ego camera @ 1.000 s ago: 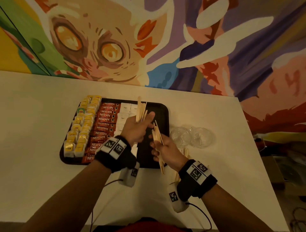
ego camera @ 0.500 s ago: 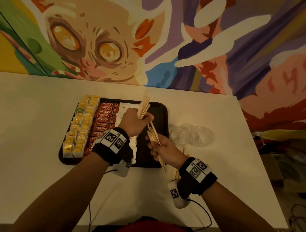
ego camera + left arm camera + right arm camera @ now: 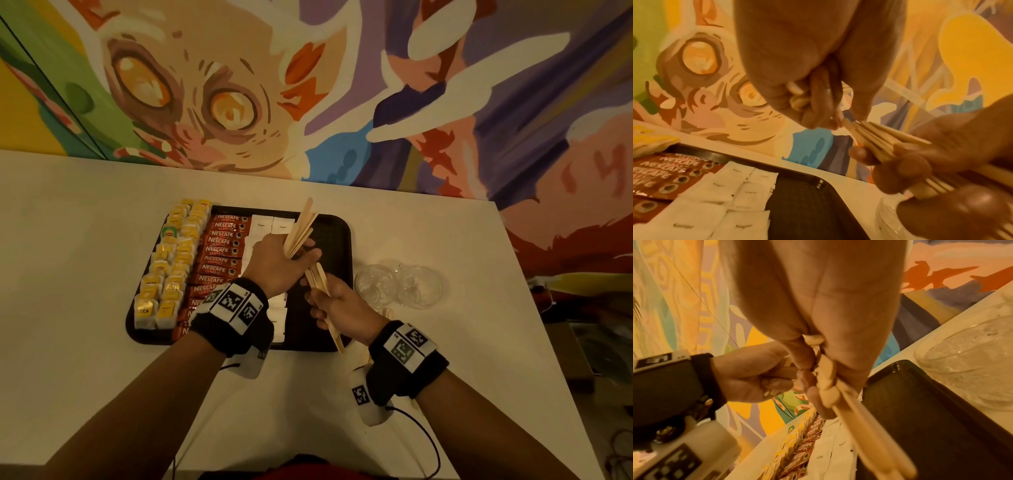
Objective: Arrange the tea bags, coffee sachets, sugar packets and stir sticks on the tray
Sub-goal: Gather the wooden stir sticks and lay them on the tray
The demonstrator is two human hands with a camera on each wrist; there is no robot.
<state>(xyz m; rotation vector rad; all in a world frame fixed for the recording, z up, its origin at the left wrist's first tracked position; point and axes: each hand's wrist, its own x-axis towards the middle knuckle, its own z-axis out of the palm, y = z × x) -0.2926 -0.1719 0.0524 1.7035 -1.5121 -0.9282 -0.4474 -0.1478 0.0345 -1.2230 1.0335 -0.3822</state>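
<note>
While both fists hover over the tray, left hand gripping fanned stir sticks, right hand clutching another bundle.

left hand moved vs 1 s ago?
Yes. Against the tray, the left hand with its stir sticks has edged toward the far rim and right, closer to the right hand.

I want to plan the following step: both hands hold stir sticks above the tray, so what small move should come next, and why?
Probably lay the left hand's stir sticks on the tray's bare right part: tea bags, coffee sachets and sugar packets already fill the rest.
</note>
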